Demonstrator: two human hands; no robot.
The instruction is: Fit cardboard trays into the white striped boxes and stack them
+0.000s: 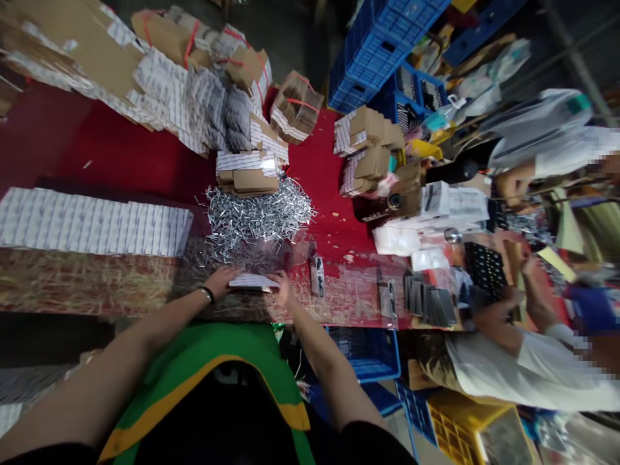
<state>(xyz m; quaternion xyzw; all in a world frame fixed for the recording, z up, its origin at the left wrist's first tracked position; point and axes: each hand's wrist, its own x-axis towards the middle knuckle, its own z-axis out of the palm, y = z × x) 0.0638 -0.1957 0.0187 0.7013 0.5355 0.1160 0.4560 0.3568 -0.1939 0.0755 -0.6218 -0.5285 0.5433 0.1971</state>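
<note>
My left hand [221,280] and my right hand [281,287] hold the two ends of a small white printed card [252,281] at the near edge of the red table [121,155]. Both hands have their fingers closed on the card. A black band circles my left wrist. Just beyond the card lies a heap of small shiny metal pieces [256,216]. A finished packet [317,276] lies to the right of my right hand.
A long row of printed cards [92,229] lies at the left. Bundles of brown card packs [252,171] stand behind the heap. Blue crates [382,45] are at the back and below the table. Another person [523,361] works at the right.
</note>
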